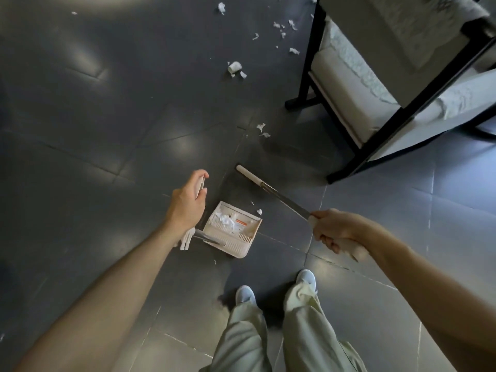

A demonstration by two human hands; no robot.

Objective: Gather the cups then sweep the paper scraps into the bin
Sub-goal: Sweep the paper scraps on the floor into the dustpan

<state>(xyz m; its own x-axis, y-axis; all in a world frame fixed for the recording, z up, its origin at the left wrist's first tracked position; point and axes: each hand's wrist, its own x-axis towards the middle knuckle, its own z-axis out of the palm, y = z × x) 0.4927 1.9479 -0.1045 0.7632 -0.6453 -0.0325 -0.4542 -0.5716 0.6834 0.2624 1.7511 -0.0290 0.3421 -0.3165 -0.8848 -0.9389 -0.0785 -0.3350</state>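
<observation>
Gripping the white top of the dustpan handle [200, 187] with the left hand [188, 204], fingers curled round it; clenching the pale grip of the broom [285, 199] in the right hand [335, 229], with the metal shaft slanting away up-left to a white collar. Between the two hands, on the dark tiled floor [107, 130]: one cream dustpan [236, 249], just below and right of the left hand, apart from the right. Inside the pan: a heap of white paper scraps [224, 220] and one orange-marked slip [241, 223]. Just beside its far right corner: two small loose bits [259, 211]. Farther off, toward the black-framed seat [349, 84]: a pair [262, 131], then one crumpled lump [234, 67], then a scattered cluster [281, 28] too small to count
</observation>
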